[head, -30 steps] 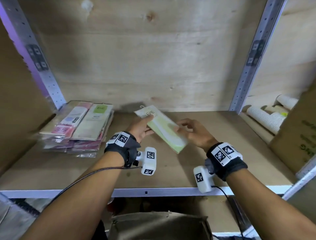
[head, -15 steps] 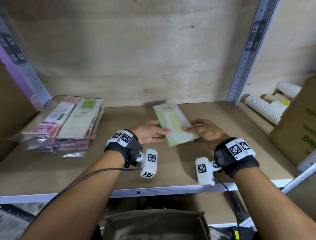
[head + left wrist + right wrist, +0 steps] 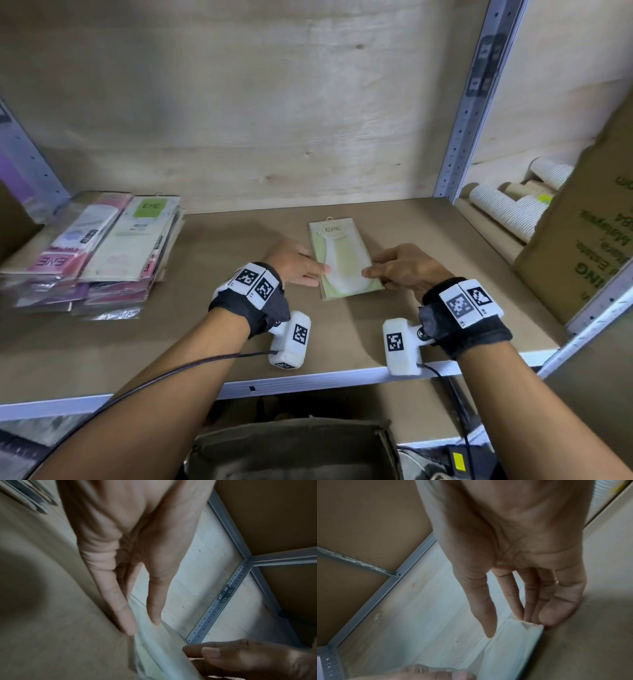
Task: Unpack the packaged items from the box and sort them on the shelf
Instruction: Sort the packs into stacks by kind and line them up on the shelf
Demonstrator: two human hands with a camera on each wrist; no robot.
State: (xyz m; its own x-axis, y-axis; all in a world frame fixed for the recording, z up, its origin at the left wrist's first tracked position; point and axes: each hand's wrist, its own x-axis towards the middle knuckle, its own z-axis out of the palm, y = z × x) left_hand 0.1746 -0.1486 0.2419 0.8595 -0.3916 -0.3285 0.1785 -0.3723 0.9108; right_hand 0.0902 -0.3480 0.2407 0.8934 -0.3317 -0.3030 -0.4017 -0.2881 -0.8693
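We're looking into a shelf bay: brown board shelf point(image 3: 191, 342) w/ a white metal front edge, pale plywood back wall point(image 3: 239, 102), and perforated grey steel uprights, one at right point(image 3: 476, 99).

The green ENE packet point(image 3: 344, 260) lies flat on the shelf board, roughly mid-bay, label end toward the back wall. Our left hand point(image 3: 294, 262) has its fingers extended to the packet's left edge; in the left wrist view thumb & forefinger pinch that edge. Our right hand point(image 3: 407, 267) meets the right edge, thumb on top & fingertips point(image 3: 551, 616) curled to the edge, so it's gripping the packet too.

Far left on the same shelf sits a stack of packets point(image 3: 99, 253), pink & green-labelled, in clear plastic sleeves, well apart from the green one. Past the right upright, the next bay holds rolls of ribbed white paper cups point(image 3: 503, 212) lying on their sides, partly hidden by a cardboard carton point(image 3: 589, 240) w/ green print. Below the shelf edge, near our body, we see the open top of a brown box point(image 3: 291, 448); contents can't be made out.
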